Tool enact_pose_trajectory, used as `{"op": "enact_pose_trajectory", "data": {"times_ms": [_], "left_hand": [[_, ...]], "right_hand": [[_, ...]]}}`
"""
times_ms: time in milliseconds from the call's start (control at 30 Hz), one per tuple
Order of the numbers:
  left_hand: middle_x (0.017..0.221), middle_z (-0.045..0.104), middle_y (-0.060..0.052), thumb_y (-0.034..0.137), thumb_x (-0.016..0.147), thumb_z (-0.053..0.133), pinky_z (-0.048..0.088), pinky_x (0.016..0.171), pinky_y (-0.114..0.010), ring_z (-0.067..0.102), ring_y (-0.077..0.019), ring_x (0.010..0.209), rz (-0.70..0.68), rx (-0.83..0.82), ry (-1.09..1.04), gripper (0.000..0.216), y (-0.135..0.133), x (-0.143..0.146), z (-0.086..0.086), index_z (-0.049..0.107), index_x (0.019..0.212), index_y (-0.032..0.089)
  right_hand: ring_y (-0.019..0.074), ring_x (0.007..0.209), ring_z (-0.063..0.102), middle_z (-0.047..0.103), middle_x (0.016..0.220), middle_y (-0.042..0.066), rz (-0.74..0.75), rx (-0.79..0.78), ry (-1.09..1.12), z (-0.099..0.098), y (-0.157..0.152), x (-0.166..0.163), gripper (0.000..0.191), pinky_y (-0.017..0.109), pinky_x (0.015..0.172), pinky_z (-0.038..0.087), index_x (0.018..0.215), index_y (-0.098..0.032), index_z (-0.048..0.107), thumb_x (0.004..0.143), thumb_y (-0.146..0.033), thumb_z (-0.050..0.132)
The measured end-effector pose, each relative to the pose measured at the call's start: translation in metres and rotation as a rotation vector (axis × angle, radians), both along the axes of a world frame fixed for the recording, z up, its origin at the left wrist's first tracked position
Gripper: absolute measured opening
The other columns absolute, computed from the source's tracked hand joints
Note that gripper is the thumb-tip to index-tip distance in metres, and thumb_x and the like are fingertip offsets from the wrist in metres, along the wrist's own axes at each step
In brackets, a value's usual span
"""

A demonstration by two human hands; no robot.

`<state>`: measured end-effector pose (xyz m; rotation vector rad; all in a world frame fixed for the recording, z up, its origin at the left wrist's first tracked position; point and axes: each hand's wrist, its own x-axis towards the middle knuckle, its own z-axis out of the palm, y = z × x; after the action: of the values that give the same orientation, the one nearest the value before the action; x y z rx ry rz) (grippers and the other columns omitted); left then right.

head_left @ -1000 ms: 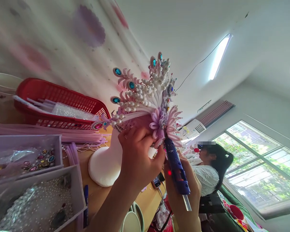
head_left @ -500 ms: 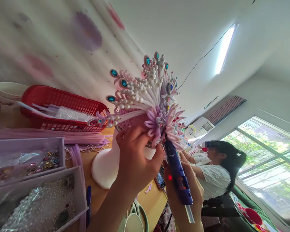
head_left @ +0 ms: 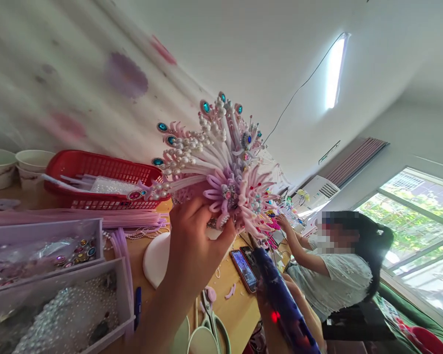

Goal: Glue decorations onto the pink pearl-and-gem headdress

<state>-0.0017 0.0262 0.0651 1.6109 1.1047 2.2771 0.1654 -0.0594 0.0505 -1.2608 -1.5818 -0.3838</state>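
A beaded headdress with pearl sprays, blue gems and pink and lilac flowers sits on a white foam head stand. My left hand pinches the lower edge of its lilac flower, thumb and fingers closed. In my right hand is a dark blue glue gun with a red light glowing. Its nozzle points up at the underside of the pink flower; whether the tip touches cannot be made out. The fingers of my right hand are partly hidden behind the glue gun.
A red basket, pink stems and white trays of beads and gems lie at left. Scissors, a phone and a blue pen are on the table. Another person sits at right.
The glue gun has drawn down and away from between the flowers, toward the lower right. My left hand keeps its pinch. The view has shifted, showing the phone and scissors more fully.
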Motion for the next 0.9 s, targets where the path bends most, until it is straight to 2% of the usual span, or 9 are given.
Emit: {"op": "enact_pose_trajectory", "data": {"times_ms": [100,167,267,367,467,600,667,767,900], "left_hand": [[0.085,0.063,-0.005,0.014,0.082,0.06,0.047,0.08,-0.036,0.062,-0.0214,0.087,-0.025,-0.006,0.004,0.006,-0.003,0.0,-0.001,0.064,0.077,0.016],[0.088,0.062,-0.005,0.014,0.083,0.059,0.047,0.081,-0.034,0.061,-0.0198,0.088,-0.017,-0.01,0.014,0.006,-0.005,0.001,-0.002,0.064,0.08,0.016],[0.089,0.061,-0.004,0.016,0.084,0.059,0.046,0.082,-0.032,0.061,-0.0192,0.089,0.021,-0.029,0.034,0.005,-0.007,0.001,-0.002,0.063,0.081,0.017],[0.083,0.061,-0.003,0.02,0.081,0.061,0.045,0.078,-0.033,0.06,-0.0199,0.083,0.095,-0.082,0.06,0.008,-0.007,0.001,0.001,0.06,0.073,0.019],[0.076,0.063,-0.003,0.025,0.079,0.063,0.043,0.074,-0.034,0.059,-0.0208,0.078,0.161,-0.172,0.061,0.011,-0.008,0.003,0.007,0.06,0.07,0.02],[0.07,0.067,0.0,0.03,0.077,0.064,0.041,0.065,-0.03,0.058,-0.018,0.067,0.144,-0.32,-0.04,0.013,-0.012,0.008,0.016,0.064,0.07,0.02],[0.066,0.067,0.0,0.033,0.076,0.065,0.039,0.06,-0.029,0.056,-0.0169,0.062,0.115,-0.401,-0.075,0.015,-0.014,0.011,0.019,0.067,0.07,0.02],[0.065,0.069,-0.001,0.039,0.074,0.068,0.038,0.059,-0.029,0.056,-0.0177,0.06,0.132,-0.438,-0.042,0.02,-0.015,0.013,0.022,0.071,0.074,0.019],[0.077,0.076,-0.004,0.04,0.074,0.068,0.043,0.066,-0.031,0.064,-0.022,0.069,0.173,-0.429,0.032,0.023,-0.015,0.011,0.025,0.076,0.081,0.019]], "right_hand": [[0.0158,0.056,0.059,0.066,0.072,0.001,0.031,-0.074,0.229,-0.019,0.0,0.016,0.028,0.026,0.053,0.047,0.084,-0.023,0.067,0.079,-0.05,0.073],[0.0163,0.054,0.058,0.066,0.068,0.002,0.187,-0.145,0.338,-0.028,0.004,0.026,0.029,0.028,0.053,0.049,0.08,-0.023,0.065,0.077,-0.051,0.074],[0.0168,0.051,0.056,0.062,0.059,0.001,0.401,-0.173,0.489,-0.033,0.008,0.041,0.039,0.03,0.052,0.05,0.066,-0.023,0.059,0.076,-0.06,0.07],[0.0174,0.05,0.054,0.057,0.054,0.0,0.431,-0.147,0.669,-0.032,0.006,0.056,0.042,0.031,0.05,0.048,0.064,-0.026,0.058,0.077,-0.065,0.065],[0.019,0.061,0.063,0.066,0.065,0.0,0.399,-0.135,0.796,-0.032,0.004,0.065,0.024,0.031,0.057,0.052,0.076,-0.028,0.064,0.075,-0.051,0.073],[0.0255,0.093,0.072,0.076,0.094,0.003,0.422,-0.186,0.94,-0.025,0.022,0.054,0.022,0.035,0.077,0.057,0.082,-0.027,0.071,0.064,-0.034,0.083],[0.0285,0.101,0.072,0.077,0.1,0.007,0.509,-0.276,1.066,-0.017,0.039,0.041,0.019,0.042,0.085,0.058,0.074,-0.024,0.07,0.076,-0.043,0.074],[0.029,0.115,0.067,0.077,0.109,0.008,0.728,-0.374,1.338,-0.007,0.063,0.021,0.021,0.045,0.096,0.054,0.079,-0.024,0.073,0.074,-0.044,0.076],[0.0272,0.123,0.063,0.074,0.118,0.006,0.908,-0.367,1.427,-0.004,0.085,0.004,0.015,0.044,0.098,0.053,0.082,-0.027,0.072,0.075,-0.04,0.075]]}}
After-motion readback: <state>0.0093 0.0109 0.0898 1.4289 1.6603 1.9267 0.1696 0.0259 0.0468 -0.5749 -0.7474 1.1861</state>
